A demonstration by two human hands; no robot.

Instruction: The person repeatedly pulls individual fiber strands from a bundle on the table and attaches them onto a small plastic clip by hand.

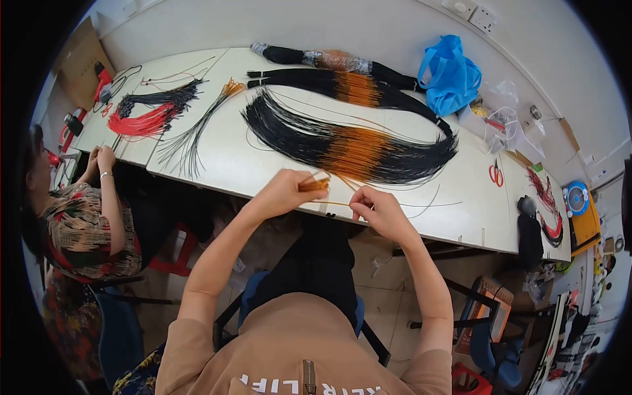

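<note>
Left grip (283, 192) clasps orange strands (318, 185) (bunched), right grip (378, 209) pinches an orange cord (338, 203)

bare, bent arms (222, 253) reach forward; the bare left hand (288, 190) curls inward, its exact grip blurred; the bare right hand (382, 212) pinches, thumb to forefinger.

Here's the left hand (284, 192), gripping a small bunch of orange strands (318, 185), and the right hand (380, 209) pinches a single strand (338, 203) just beside it, right at the near edge of the table (227, 158)! Beyond them sprawls a big black-and-orange bundle (355, 151), blue bag (450, 76) behind, scissors (496, 175) off right; at left sits a co-worker (92, 227), hands together.
</note>
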